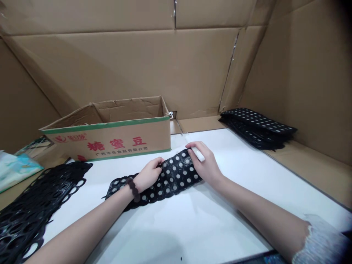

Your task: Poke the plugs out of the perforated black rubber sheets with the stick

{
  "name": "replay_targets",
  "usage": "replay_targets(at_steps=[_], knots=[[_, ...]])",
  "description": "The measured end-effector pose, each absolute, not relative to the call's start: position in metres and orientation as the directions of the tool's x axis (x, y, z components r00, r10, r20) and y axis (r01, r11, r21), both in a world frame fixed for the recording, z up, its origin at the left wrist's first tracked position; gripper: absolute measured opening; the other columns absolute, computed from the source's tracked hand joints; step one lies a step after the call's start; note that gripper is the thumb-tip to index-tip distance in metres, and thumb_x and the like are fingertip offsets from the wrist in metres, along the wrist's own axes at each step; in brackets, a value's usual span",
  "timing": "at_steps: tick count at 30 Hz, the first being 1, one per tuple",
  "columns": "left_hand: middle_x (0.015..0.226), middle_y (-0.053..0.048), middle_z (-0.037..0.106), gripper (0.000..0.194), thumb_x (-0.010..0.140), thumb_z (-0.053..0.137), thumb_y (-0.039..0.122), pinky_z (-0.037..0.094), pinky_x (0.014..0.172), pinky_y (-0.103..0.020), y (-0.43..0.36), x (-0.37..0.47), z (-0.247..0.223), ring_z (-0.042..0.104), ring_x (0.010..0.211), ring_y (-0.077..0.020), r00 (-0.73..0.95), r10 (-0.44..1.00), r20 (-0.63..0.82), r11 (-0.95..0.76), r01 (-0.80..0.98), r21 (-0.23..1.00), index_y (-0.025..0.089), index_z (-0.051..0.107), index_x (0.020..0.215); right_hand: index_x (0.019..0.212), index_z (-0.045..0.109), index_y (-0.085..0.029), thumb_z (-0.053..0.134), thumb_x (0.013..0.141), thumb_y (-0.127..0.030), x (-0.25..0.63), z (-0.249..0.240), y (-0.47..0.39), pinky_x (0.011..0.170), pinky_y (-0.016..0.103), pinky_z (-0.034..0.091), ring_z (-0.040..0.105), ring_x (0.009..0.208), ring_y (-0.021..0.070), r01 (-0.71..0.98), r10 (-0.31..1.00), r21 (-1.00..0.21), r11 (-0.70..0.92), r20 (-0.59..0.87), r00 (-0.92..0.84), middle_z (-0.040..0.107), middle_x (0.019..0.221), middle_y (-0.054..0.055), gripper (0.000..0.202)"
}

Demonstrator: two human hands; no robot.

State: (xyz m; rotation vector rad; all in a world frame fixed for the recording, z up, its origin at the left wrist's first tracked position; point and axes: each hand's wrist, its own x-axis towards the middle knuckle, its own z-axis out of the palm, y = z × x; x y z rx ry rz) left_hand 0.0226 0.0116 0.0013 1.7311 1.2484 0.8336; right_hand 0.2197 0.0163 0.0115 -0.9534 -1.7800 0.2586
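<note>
A black strip (172, 176) with rows of pale round dots lies at a slant over the white tabletop. My left hand (148, 175), with a dark beaded band at the wrist, grips the strip's upper edge near its middle, fingers closed. At the strip's right end, my right hand (205, 161) has its fingers closed round a white pen-like tool (198, 154) and also touches the strip's upper corner. My left forearm covers part of the strip's left end.
An open cardboard box (132, 137) with red lettering stands behind the strip. Black perforated sheets (35, 201) lie at the left, beside a blue-white packet (19, 168). Dotted black pieces (255, 124) are stacked at the back right. Cardboard walls (132, 66) enclose the white table (233, 176).
</note>
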Motion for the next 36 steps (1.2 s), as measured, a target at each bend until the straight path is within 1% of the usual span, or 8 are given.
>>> replay_targets(at_steps=[10, 17, 19, 22, 26, 28, 31, 36], knots=[[0.072, 0.000, 0.058, 0.028, 0.058, 0.039, 0.007, 0.036, 0.071, -0.028, 0.008, 0.029, -0.001, 0.050, 0.073, -0.0163, 0.365, 0.929, -0.065, -0.005, 0.186, 0.982, 0.016, 0.057, 0.077, 0.087, 0.050, -0.020, 0.038, 0.083, -0.020, 0.219, 0.009, 0.015, 0.080, 0.031, 0.039, 0.050, 0.087, 0.0178, 0.455, 0.723, -0.598, 0.660, 0.671, -0.166, 0.053, 0.086, 0.004, 0.013], [0.066, 0.002, 0.050, 0.015, 0.063, 0.037, 0.010, 0.034, 0.066, -0.025, 0.008, 0.025, 0.005, 0.045, 0.068, -0.0139, 0.329, 0.942, 0.068, -0.142, 0.206, 0.968, 0.017, 0.050, 0.067, 0.086, 0.053, -0.020, 0.041, 0.081, -0.022, 0.220, 0.008, 0.017, 0.080, 0.032, 0.040, 0.052, 0.087, 0.0181, 0.466, 0.750, -0.624, 0.627, 0.645, -0.145, 0.057, 0.088, 0.004, 0.013], [0.067, 0.003, 0.048, 0.010, 0.071, 0.039, 0.017, 0.033, 0.066, -0.025, 0.008, 0.026, 0.007, 0.044, 0.068, -0.0139, 0.354, 0.931, 0.088, -0.190, 0.263, 0.946, 0.017, 0.048, 0.065, 0.089, 0.055, -0.021, 0.042, 0.081, -0.025, 0.221, 0.008, 0.018, 0.080, 0.033, 0.040, 0.053, 0.089, 0.0186, 0.456, 0.774, -0.655, 0.603, 0.619, -0.135, 0.059, 0.091, 0.004, 0.016], [0.063, 0.004, 0.045, 0.018, 0.076, 0.044, 0.031, 0.033, 0.063, -0.024, 0.006, 0.029, 0.008, 0.042, 0.064, -0.0127, 0.382, 0.918, 0.107, -0.245, 0.331, 0.911, 0.017, 0.045, 0.064, 0.096, 0.059, -0.021, 0.043, 0.081, -0.032, 0.224, 0.012, 0.017, 0.081, 0.035, 0.040, 0.054, 0.091, 0.0201, 0.410, 0.798, -0.715, 0.566, 0.600, -0.056, 0.061, 0.095, 0.004, 0.024], [0.077, 0.001, 0.051, 0.021, 0.080, 0.041, 0.036, 0.035, 0.072, -0.026, 0.005, 0.029, 0.005, 0.045, 0.075, -0.0148, 0.458, 0.883, 0.107, -0.256, 0.278, 0.926, 0.017, 0.049, 0.077, 0.089, 0.064, -0.017, 0.040, 0.082, -0.042, 0.225, 0.021, 0.015, 0.077, 0.033, 0.041, 0.058, 0.082, 0.0201, 0.284, 0.853, -0.823, 0.492, 0.520, 0.029, 0.065, 0.079, 0.004, 0.035], [0.083, 0.000, 0.052, 0.021, 0.081, 0.040, 0.035, 0.035, 0.076, -0.027, 0.006, 0.029, 0.004, 0.046, 0.080, -0.0157, 0.482, 0.869, 0.108, -0.250, 0.242, 0.938, 0.017, 0.050, 0.082, 0.083, 0.065, -0.016, 0.040, 0.081, -0.044, 0.224, 0.021, 0.017, 0.074, 0.030, 0.042, 0.058, 0.078, 0.0188, 0.202, 0.901, -0.881, 0.429, 0.433, -0.024, 0.065, 0.079, 0.004, 0.037], [0.082, 0.001, 0.051, 0.018, 0.081, 0.041, 0.033, 0.035, 0.074, -0.025, 0.006, 0.027, 0.005, 0.045, 0.078, -0.0145, 0.486, 0.867, 0.107, -0.237, 0.214, 0.948, 0.017, 0.050, 0.081, 0.082, 0.063, -0.015, 0.042, 0.079, -0.044, 0.221, 0.015, 0.021, 0.076, 0.030, 0.041, 0.058, 0.080, 0.0184, 0.123, 0.939, -0.935, 0.334, 0.319, -0.126, 0.065, 0.083, 0.005, 0.036], [0.078, 0.002, 0.049, 0.017, 0.081, 0.041, 0.032, 0.034, 0.071, -0.024, 0.006, 0.027, 0.004, 0.043, 0.074, -0.0133, 0.495, 0.863, 0.095, -0.223, 0.205, 0.953, 0.017, 0.049, 0.079, 0.084, 0.061, -0.018, 0.051, 0.075, -0.039, 0.220, 0.010, 0.022, 0.083, 0.032, 0.037, 0.054, 0.089, 0.0191, 0.176, 0.914, -0.924, 0.339, 0.278, -0.296, 0.062, 0.090, 0.003, 0.025]])
